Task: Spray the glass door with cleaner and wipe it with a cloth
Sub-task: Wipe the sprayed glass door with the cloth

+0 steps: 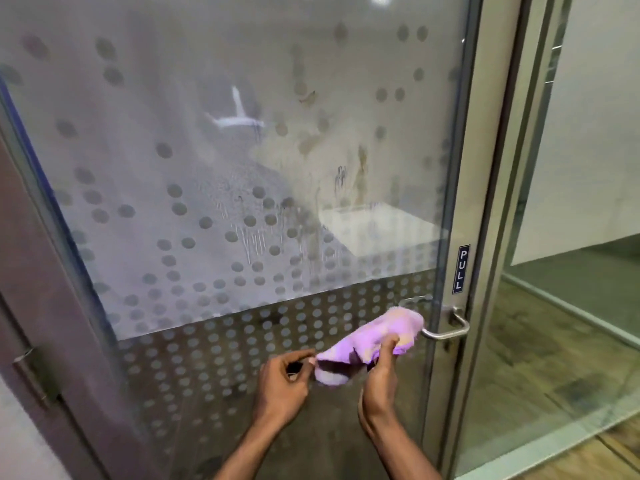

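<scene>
The glass door [221,174] fills the view, frosted with a dot pattern, and streaks of liquid run down its middle. A crumpled purple cloth [372,336] hangs in front of the lower door, just left of the handle. My right hand [379,382] grips the cloth from below at its right side. My left hand [282,384] pinches the cloth's left corner with its fingertips. No spray bottle is in view.
A metal lever handle [446,329] sticks out at the door's right edge under a "PULL" label [460,270]. A metal frame post [491,202] stands right of the door, with a glass panel [571,271] and wooden floor beyond. A hinge [33,372] sits lower left.
</scene>
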`<control>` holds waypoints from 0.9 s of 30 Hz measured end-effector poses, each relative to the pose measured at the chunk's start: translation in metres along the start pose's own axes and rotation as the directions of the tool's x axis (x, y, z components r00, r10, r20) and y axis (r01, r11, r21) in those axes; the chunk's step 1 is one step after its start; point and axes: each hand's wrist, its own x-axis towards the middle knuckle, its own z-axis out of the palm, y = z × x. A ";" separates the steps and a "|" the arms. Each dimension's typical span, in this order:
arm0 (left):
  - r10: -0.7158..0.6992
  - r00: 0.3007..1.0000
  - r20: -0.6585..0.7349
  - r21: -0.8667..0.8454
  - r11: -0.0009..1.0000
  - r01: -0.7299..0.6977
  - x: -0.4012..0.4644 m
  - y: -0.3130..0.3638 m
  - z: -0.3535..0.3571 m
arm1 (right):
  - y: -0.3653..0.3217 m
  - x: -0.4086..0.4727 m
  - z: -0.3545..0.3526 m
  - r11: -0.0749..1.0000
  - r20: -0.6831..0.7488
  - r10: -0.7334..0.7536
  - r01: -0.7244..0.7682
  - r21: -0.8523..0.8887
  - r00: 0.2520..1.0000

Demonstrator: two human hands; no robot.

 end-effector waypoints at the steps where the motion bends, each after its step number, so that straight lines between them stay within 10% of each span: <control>1: 0.040 0.999 -0.033 0.036 0.999 -0.039 0.005 0.003 -0.005 | -0.005 0.002 0.008 1.000 0.032 0.009 -0.010 0.024 0.999; 8: 0.606 0.761 -0.231 0.491 0.748 -0.446 0.075 0.042 -0.071 | -0.037 0.022 0.059 0.878 0.200 -0.308 0.359 -0.318 0.930; 15: 0.774 0.615 -0.149 0.815 0.448 -0.367 0.144 0.062 -0.141 | -0.037 0.058 0.094 0.060 0.724 -0.430 0.817 -0.574 0.540; 21: 0.799 0.597 -0.070 0.894 0.316 -0.318 0.169 0.053 -0.158 | -0.074 0.076 0.101 -0.178 0.870 -0.371 0.895 -0.409 0.324; 27: 0.817 0.569 -0.090 0.928 0.277 -0.251 0.176 0.045 -0.151 | -0.109 0.098 0.110 -0.254 0.820 -0.386 0.806 -0.535 0.423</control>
